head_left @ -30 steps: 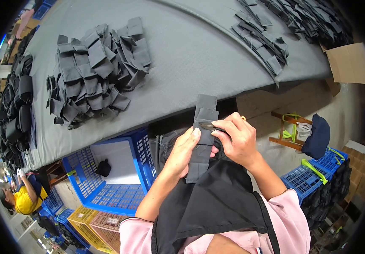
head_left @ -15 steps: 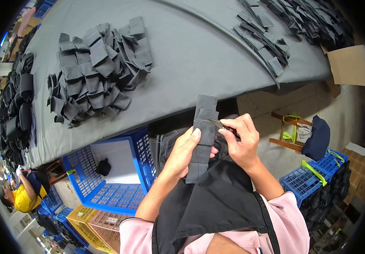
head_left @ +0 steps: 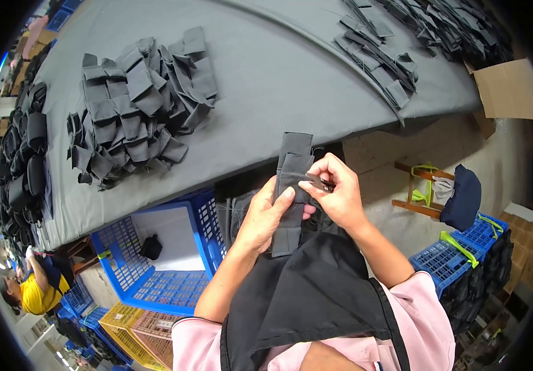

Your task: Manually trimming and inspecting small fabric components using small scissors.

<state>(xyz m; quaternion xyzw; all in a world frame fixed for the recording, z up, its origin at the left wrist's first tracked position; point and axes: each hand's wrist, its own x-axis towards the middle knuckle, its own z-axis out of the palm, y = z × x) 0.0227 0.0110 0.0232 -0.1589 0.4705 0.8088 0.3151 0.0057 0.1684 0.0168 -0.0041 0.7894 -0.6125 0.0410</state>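
Note:
My left hand (head_left: 261, 216) is closed on a dark grey fabric strip (head_left: 296, 143) with sewn, overlapping flaps. Its thumb lies on top, and fingertips show past the strip's right edge. The strip stands lengthwise over my black apron (head_left: 309, 297), its upper end near the table edge. My right hand (head_left: 339, 196) keeps a small pair of dark thread snips (head_left: 326, 184) in its curled fingers. Its thumb and forefinger pinch at the strip's right edge, just above my left thumb. The blades are mostly hidden.
Piled similar strips (head_left: 133, 105) lie on the grey-covered table (head_left: 254, 93), with more strips (head_left: 378, 59) at the far right. A blue crate (head_left: 173, 303) stands lower left. A wooden stool (head_left: 418, 188) and blue crates (head_left: 436, 256) are at right. Another person (head_left: 40, 290) works far left.
My right hand has moved left onto the strip, its fingertips now pinching at the edge; the snips' blade, seen pointing at the strip before, is mostly hidden. The strip has shifted slightly left.

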